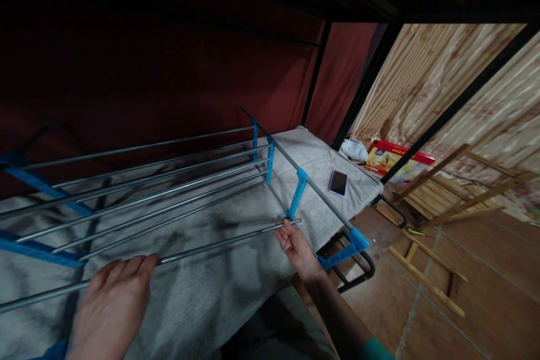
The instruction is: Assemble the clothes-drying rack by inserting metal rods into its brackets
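Both hands on 1 rod [211, 246]: right hand [297, 247] pinches its end, left hand [112, 304] lies flat.

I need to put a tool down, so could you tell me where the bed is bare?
Bare grey blanket lies in front of the nearest rod, between both hands, and around the phone. The rack crowds the middle and left.

A phone [338, 183] lies on the grey blanket [202, 304].

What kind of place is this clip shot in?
Probably a bedroom or dorm: a bunk bed frame over a blanket-covered mattress, a phone on it, and a metal rack under both hands.
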Demonstrator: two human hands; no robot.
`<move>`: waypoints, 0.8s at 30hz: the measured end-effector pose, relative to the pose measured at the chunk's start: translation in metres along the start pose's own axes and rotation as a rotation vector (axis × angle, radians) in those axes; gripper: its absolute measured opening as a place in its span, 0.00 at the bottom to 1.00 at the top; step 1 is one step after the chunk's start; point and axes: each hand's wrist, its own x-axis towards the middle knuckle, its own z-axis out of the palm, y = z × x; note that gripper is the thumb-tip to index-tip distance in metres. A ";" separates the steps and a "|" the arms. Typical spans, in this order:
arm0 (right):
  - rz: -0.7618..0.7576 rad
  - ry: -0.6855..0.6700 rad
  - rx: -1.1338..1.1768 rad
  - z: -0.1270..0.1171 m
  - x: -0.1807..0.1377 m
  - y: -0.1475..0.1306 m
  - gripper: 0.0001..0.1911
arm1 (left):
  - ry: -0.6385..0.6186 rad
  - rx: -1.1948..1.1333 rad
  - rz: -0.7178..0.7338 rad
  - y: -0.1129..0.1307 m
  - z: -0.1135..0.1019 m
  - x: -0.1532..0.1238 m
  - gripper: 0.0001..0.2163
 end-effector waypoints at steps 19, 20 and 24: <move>-0.165 -0.022 -0.226 -0.023 0.015 0.000 0.19 | -0.104 -0.028 -0.148 0.016 0.055 -0.051 0.23; -0.184 -0.033 -0.250 -0.029 0.017 -0.001 0.20 | -0.072 -0.013 -0.180 0.022 0.051 -0.050 0.22; -0.218 -0.006 -0.341 -0.052 0.027 -0.005 0.19 | 0.036 0.015 -0.346 0.041 0.029 -0.045 0.21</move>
